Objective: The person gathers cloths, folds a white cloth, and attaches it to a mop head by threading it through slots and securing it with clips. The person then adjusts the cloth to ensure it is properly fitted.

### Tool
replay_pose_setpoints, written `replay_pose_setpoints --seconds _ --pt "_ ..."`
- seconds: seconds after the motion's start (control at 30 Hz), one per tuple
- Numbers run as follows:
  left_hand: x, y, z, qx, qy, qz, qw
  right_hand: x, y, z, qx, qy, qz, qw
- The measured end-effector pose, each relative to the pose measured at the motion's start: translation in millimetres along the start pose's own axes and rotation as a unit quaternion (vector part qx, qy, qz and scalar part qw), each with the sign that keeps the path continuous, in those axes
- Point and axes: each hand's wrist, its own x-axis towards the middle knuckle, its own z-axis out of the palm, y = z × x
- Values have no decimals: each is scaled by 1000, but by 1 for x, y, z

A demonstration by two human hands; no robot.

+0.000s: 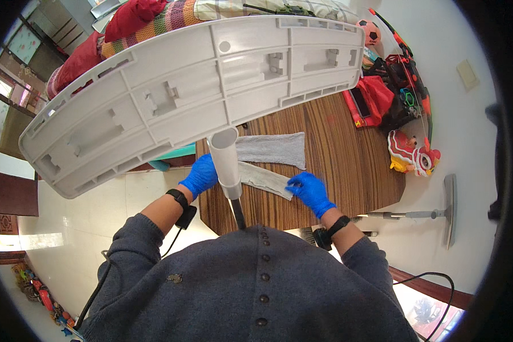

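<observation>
A narrow folded pale grey cloth (266, 180) lies slantwise on the brown wood-grain table (347, 154). My right hand (312, 192), in a blue glove, is closed with its fingertips on the cloth's right end. By the cloth's left end is my blue-gloved left hand (201, 174); a light grey tube (226, 162) hides its fingertips, so its grip cannot be made out. Just beyond, a wider grey cloth (272, 149) lies flat. A large ribbed light grey plastic panel (185, 74) looms above the tube, close to my view, covering the table's far left part.
Toys crowd the table's far right: a red bag-like item (376, 100), a toy bow (407, 54), a ball (370, 32) and a lion-head toy (413, 153). A grey flat mop (449, 212) stands right of the table. Bedding (159, 25) lies behind the panel.
</observation>
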Motion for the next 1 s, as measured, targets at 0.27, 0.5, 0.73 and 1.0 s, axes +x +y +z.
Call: replay_pose_setpoints --seconds 0.27,0.5,0.73,1.0 --pt "-21 43 -12 14 -37 23 999 -5 0 27 -172 10 -96 980" --pt "-2 53 2 18 53 -39 998 10 -38 -24 106 -106 83 985" --pt "-1 72 -67 -215 -99 -24 971 16 -88 -107 307 -128 111 936" --pt "11 121 -117 -425 -132 -2 896 0 -189 -212 243 -225 65 941"
